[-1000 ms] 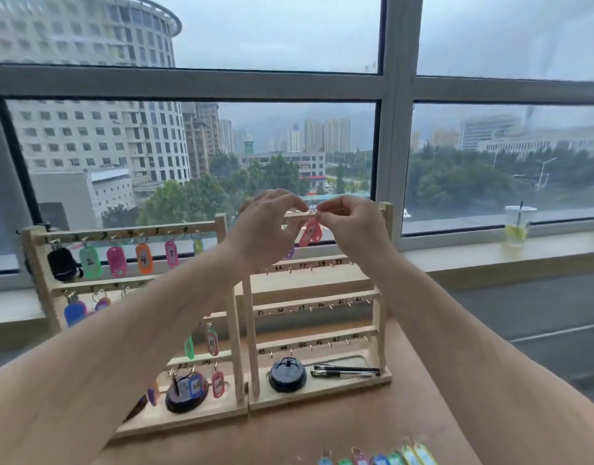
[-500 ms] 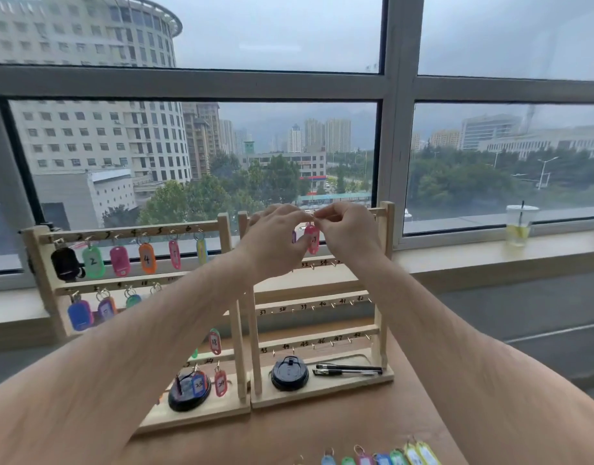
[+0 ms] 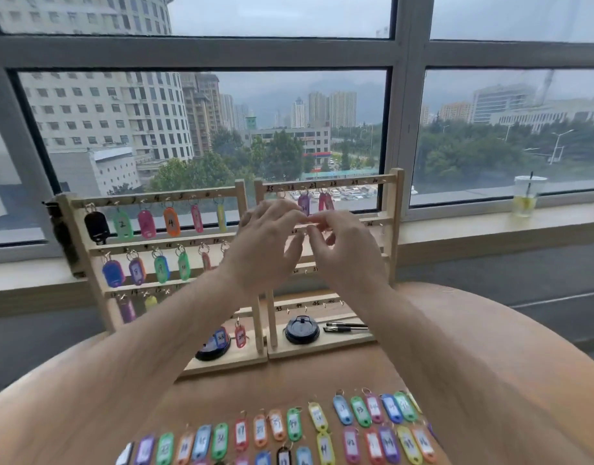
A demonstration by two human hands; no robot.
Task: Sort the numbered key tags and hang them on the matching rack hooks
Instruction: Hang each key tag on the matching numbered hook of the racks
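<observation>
Before the right rack [image 3: 398, 209], the left hand [image 3: 265, 243] and right hand [image 3: 346, 250] touched tip to tip, any grip impossible to tell; a stray brush could unhook the pink tag [image 3: 325, 201].

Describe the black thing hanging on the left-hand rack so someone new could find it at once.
Of the two wooden racks before the window, take the left rack and follow its top row to the far left hook. The black fob hangs there, next to the green tag marked 2. It alone is black and bulky; its neighbours are slim coloured tags.
</observation>
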